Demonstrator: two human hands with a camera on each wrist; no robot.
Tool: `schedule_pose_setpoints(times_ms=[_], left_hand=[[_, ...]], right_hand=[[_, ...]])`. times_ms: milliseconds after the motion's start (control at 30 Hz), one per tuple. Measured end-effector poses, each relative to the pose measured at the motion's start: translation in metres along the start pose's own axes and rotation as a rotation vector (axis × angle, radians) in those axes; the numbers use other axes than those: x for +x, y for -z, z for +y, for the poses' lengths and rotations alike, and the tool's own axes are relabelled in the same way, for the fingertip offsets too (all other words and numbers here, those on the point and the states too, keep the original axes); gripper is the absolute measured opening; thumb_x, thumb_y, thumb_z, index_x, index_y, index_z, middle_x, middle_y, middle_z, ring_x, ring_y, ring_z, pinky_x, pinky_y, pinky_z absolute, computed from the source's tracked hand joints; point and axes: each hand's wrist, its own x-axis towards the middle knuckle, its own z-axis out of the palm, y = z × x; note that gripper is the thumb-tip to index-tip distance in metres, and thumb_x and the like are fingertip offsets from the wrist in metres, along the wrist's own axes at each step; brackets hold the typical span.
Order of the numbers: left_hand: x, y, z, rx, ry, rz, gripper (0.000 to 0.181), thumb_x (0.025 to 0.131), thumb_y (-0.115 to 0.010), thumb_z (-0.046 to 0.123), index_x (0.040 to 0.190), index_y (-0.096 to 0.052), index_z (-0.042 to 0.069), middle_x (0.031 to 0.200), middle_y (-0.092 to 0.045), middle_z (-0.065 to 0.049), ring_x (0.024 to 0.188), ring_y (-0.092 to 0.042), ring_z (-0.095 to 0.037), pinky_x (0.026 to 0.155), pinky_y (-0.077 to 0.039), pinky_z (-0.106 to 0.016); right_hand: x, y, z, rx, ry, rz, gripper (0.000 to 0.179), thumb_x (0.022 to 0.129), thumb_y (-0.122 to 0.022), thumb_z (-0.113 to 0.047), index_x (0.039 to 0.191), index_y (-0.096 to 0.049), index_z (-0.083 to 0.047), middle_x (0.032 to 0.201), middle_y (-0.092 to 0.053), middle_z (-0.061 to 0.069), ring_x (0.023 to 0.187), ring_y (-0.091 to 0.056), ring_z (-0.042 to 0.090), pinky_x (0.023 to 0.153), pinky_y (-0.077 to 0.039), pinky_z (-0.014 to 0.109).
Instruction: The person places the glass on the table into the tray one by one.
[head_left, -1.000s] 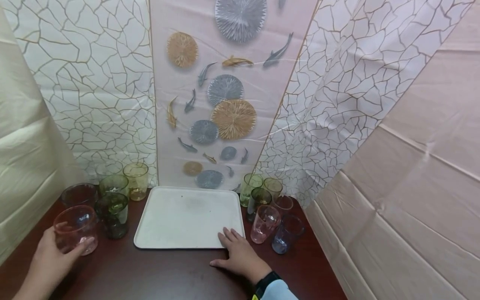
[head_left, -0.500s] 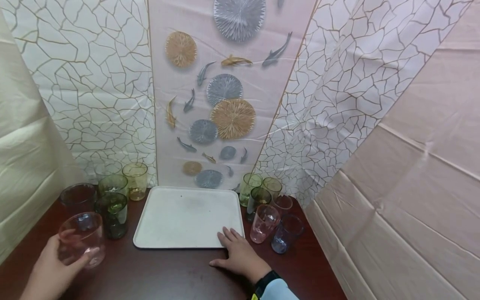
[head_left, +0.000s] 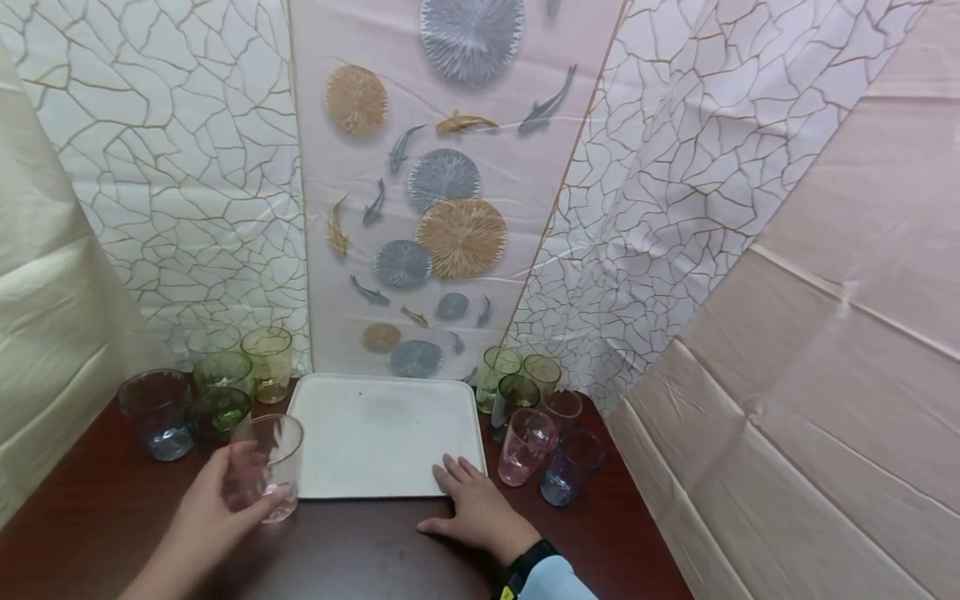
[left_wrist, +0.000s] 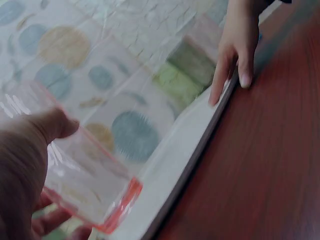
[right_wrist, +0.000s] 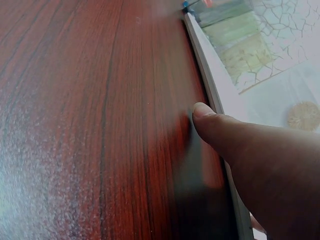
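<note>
Table (head_left: pixel 360 550): dark reddish-brown wood grain with a soft sheen, set into a corner enclosed by draped sheeting. Backdrop: centre panel (head_left: pixel 420 208) pale pink, printed with round grey and tan discs and small fish; flanking panels (head_left: pixel 180 167) white with a gold crackle-line pattern; plain cream sheet (head_left: pixel 45 333) at far left, plain pinkish-beige creased sheet (head_left: pixel 847 375) at right. Lighting: even and diffuse, with faint glare on the sheeting folds.
</note>
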Motion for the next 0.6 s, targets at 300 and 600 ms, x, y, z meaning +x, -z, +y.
schedule_pose_setpoints(times_ms=[300,600], left_hand=[[0.057,-0.047,0.012,-0.067,0.034,-0.01,0.075,0.084,-0.088,0.03,0.135,-0.047,-0.006,0.128,-0.057,-0.026,0.119,-0.056,-0.043,0.091,-0.057,-0.057],[0.122,-0.076,0.003,-0.014,0.14,0.018,0.075,0.089,-0.081,0.036,0.141,-0.042,0.0,0.14,-0.049,-0.027,0.123,-0.052,-0.041,0.093,-0.055,-0.056]], right_hand=[[0.001,0.0,0.003,-0.012,0.01,-0.005,0.104,0.084,-0.054,-0.087,0.165,-0.034,-0.026,0.172,-0.022,-0.001,0.156,-0.017,0.026,0.122,-0.028,0.053],[0.0,0.0,0.005,-0.005,0.018,0.0,0.104,0.084,-0.055,-0.086,0.165,-0.035,-0.025,0.172,-0.023,0.001,0.156,-0.017,0.028,0.122,-0.028,0.054]])
